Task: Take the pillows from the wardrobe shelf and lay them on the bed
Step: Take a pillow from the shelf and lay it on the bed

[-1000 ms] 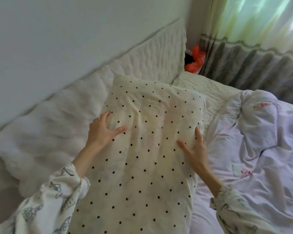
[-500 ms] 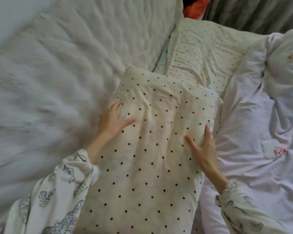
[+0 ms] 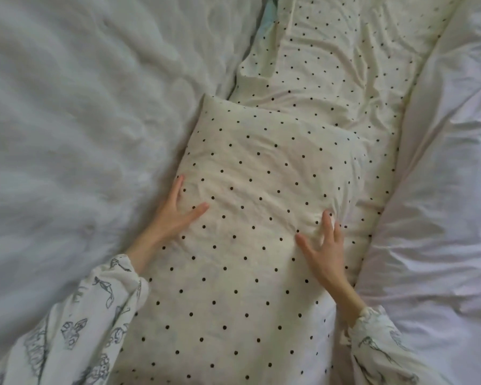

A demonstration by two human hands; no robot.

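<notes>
A cream pillow with black dots (image 3: 256,190) lies lengthwise on the bed's matching dotted sheet (image 3: 331,59), its far end towards the head of the bed. My left hand (image 3: 178,212) grips its left edge, fingers down the side and thumb on top. On the right edge my right hand (image 3: 322,254) presses into the pillow with its fingers spread, creasing the cover. Both of my patterned sleeves show at the bottom. The near end of the pillow runs out of the frame.
A white quilted blanket (image 3: 67,134) is bunched along the left of the pillow. A rumpled lilac duvet (image 3: 442,204) lies along the right. The dotted sheet forms a strip between them.
The pillow has come down from tilted against the blanket to lying on the sheet. My view has dropped, so the wall, curtain and orange thing are out of sight. Both hands stay on its sides.
</notes>
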